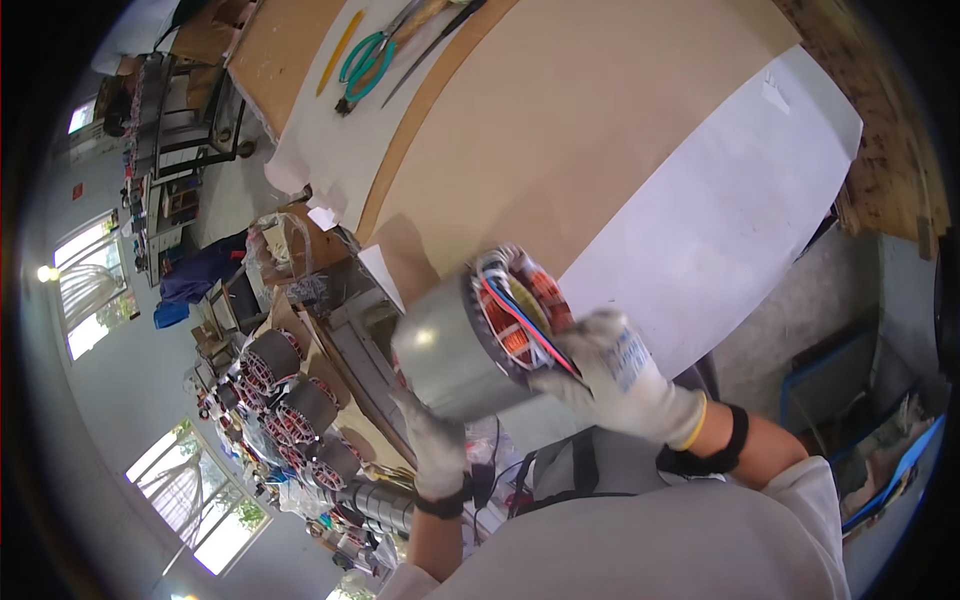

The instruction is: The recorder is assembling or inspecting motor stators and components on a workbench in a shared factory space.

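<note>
Between my two gloved hands is a motor stator (447,345), a grey metal cylinder tilted on its side. Its near-right end shows orange copper windings (543,290) with white lacing. Blue, red and black lead wires (522,322) run across that opening. My right hand (610,378), in a white glove with a yellow cuff, grips the wound end, fingers curled by the wires. My left hand (432,440), also gloved, is pressed against the lower left side of the cylinder; its fingers are partly hidden behind it.
Brown board and white sheet (720,190) cover the table ahead. Green-handled scissors (366,68), a yellow pencil (340,52) and a dark pointed tool (425,60) lie at its far left. More stators (305,410) stand at left. A bin of scraps (880,450) is at right.
</note>
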`<state>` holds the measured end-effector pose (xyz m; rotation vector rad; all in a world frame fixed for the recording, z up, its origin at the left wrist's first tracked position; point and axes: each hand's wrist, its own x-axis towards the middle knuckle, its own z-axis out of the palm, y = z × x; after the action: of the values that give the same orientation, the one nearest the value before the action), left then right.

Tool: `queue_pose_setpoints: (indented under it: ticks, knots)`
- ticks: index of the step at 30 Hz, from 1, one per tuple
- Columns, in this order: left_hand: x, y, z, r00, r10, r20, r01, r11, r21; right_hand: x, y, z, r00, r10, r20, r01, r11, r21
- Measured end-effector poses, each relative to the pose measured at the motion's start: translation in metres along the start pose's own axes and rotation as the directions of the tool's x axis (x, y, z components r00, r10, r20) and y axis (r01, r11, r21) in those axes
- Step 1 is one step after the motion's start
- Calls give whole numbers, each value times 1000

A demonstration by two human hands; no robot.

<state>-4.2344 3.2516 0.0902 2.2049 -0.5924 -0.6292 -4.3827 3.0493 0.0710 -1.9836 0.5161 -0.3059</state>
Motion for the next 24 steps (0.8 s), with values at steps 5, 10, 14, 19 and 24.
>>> queue_pose_setpoints:
  ticks: [5, 10, 14, 19, 24]
  knots:
    - [-23, 44, 10, 824, -539, 176, 520, 595, -613, -24, -12, -14, 980, 123, 157, -150, 974, 168]
    - [9, 36, -4, 823, -508, 253, 554, 620, -555, -19, 2, -19, 966, 109, 236, -191, 912, 363]
    - [7, 33, 1, 864, -474, 169, 431, 521, -737, -24, 19, -23, 978, -9, 209, -62, 941, 332]
    - [-5, 9, 3, 949, -316, 9, 247, 724, -644, -23, 33, -24, 980, -14, 198, -96, 839, 536]
    - [-3, 5, -1, 970, -239, 33, 212, 777, -593, -5, 39, -28, 977, -129, 168, -21, 730, 683]
